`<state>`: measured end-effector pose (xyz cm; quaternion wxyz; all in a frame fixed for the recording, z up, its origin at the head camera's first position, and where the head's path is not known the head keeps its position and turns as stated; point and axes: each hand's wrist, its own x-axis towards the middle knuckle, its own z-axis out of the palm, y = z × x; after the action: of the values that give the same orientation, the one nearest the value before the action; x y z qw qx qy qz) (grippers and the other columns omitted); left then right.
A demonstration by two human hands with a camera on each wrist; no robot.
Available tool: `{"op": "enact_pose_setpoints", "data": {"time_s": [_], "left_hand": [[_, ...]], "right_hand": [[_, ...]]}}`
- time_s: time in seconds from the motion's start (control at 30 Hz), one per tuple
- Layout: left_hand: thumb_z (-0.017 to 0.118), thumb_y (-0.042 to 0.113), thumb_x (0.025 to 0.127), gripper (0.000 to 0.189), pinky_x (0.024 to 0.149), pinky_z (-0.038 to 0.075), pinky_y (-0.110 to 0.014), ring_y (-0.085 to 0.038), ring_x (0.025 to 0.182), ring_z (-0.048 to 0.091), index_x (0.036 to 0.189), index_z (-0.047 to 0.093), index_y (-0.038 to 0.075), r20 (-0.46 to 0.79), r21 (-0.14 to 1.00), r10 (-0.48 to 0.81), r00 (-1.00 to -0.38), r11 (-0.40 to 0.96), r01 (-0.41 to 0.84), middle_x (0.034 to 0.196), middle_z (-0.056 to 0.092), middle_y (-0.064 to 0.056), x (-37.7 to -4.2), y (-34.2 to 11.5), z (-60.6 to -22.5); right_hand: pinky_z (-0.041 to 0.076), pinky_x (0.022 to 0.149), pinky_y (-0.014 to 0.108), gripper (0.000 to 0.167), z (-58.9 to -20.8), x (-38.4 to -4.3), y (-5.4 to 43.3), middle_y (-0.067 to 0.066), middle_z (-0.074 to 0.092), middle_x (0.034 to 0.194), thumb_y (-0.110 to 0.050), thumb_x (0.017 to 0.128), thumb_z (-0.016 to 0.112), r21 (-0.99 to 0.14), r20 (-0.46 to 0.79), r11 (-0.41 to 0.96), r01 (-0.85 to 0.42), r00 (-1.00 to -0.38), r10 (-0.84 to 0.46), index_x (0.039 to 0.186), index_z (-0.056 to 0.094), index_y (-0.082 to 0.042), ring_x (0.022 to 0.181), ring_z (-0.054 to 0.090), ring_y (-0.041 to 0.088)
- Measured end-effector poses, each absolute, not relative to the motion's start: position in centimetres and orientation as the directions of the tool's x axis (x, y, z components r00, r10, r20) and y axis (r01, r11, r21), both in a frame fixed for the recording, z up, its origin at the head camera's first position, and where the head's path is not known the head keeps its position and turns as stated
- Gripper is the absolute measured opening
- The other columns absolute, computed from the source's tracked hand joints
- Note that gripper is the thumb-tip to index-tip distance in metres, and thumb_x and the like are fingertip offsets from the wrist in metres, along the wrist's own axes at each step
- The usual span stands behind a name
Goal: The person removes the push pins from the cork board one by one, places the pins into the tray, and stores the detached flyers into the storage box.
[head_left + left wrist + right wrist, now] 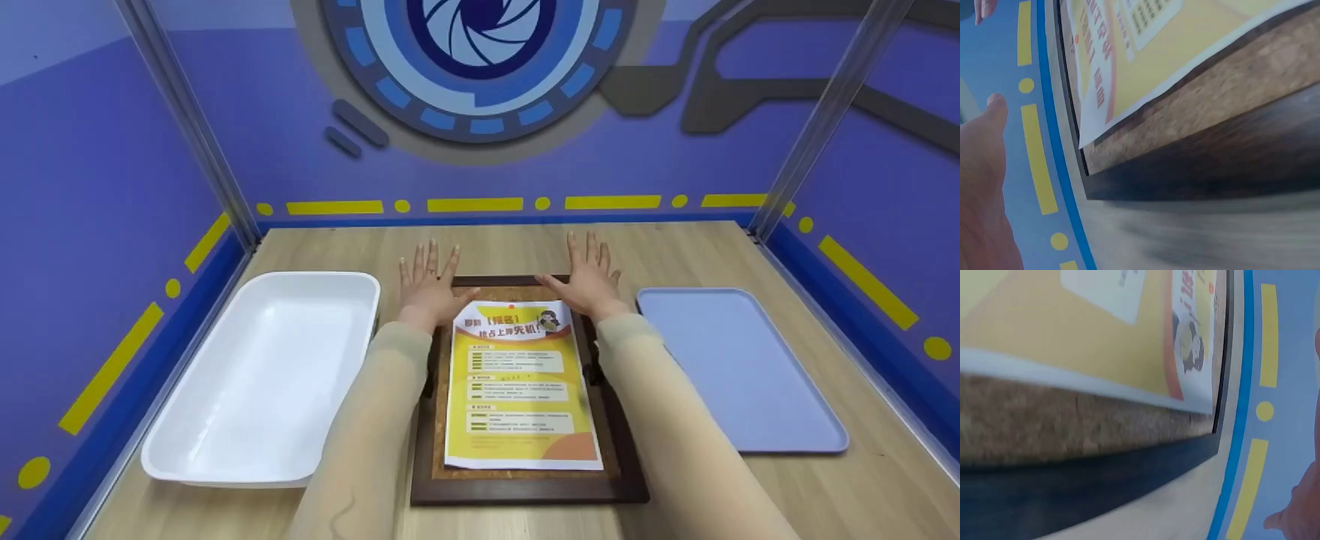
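The left hand (435, 292) is flat with its fingers straight and spread, gripping nothing, and the right hand (592, 281) is held the same way. Their thumbs point in toward each other over the far corners of a framed cork board (525, 492). Whether either palm or thumb touches the frame, I cannot tell.

The board lies flat on the table (514, 251), between the two forearms. Its long axis runs away from the person, in line with the arms, with the far short edge between the hands and the near short edge well back from them. A yellow poster (517, 390) lies on the cork, its long axis roughly along the board's. Its heading end points away, just inside the thumbs, so the print reads upright from the person's side. A small orange dot (511, 306) marks the middle of that end, between the hands.

Left of the left hand is a white basin (277, 375); right of the right hand is a lilac tray (742, 367). Both also stretch lengthwise away from the person.
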<state>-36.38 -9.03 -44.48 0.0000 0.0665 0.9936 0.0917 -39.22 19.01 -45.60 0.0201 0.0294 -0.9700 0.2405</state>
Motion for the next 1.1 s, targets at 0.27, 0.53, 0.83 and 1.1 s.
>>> {"op": "enact_pose_setpoints", "data": {"time_s": [0.27,0.53,0.83,1.1], "left_hand": [[0.047,0.071,0.097,0.09,0.128,-0.008,-0.063,-0.036,0.161,-0.015,0.167,0.002,0.034,-0.089,0.228,0.178,-0.98,0.961,0.154,0.174,-0.016,-0.009,-34.4,-7.8,-46.8],[0.049,0.073,0.096,0.094,0.13,0.003,-0.062,-0.038,0.161,-0.012,0.166,0.0,0.034,-0.224,0.244,0.205,-0.953,0.958,0.149,0.175,-0.012,-0.012,-32.2,-7.3,-48.0],[0.048,0.073,0.096,0.09,0.131,0.002,-0.059,-0.035,0.162,-0.01,0.167,0.012,0.031,-0.308,0.27,0.217,-0.926,0.953,0.133,0.175,-0.006,-0.01,-31.7,-7.3,-48.9],[0.047,0.074,0.095,0.091,0.132,-0.002,-0.051,-0.034,0.162,-0.012,0.167,0.014,0.029,-0.313,0.284,0.215,-0.925,0.951,0.125,0.175,-0.006,-0.011,-31.6,-7.3,-48.9]], "right_hand": [[0.005,0.125,0.071,0.103,-46.7,-39.0,17.3,0.015,-0.009,0.174,-0.068,0.094,0.059,-0.521,0.046,0.849,-0.082,-0.997,-0.069,0.168,0.003,-0.022,0.161,-0.005,0.044],[0.026,0.126,0.061,0.084,-48.1,-38.5,15.3,0.016,0.015,0.173,-0.044,0.1,0.064,-0.603,0.042,0.796,-0.056,-0.998,-0.038,0.166,0.02,-0.017,0.159,0.014,0.04],[0.045,0.116,0.049,0.054,-50.0,-38.1,13.2,0.014,0.055,0.143,-0.023,0.101,0.068,-0.749,0.015,0.662,0.007,-1.0,0.027,0.15,0.05,-0.01,0.136,0.052,0.031],[0.051,0.103,0.044,0.036,-51.2,-38.1,12.3,0.015,0.061,0.127,-0.013,0.1,0.066,-0.786,0.011,0.618,-0.018,-1.0,-0.015,0.135,0.063,-0.004,0.114,0.058,0.028]]}}
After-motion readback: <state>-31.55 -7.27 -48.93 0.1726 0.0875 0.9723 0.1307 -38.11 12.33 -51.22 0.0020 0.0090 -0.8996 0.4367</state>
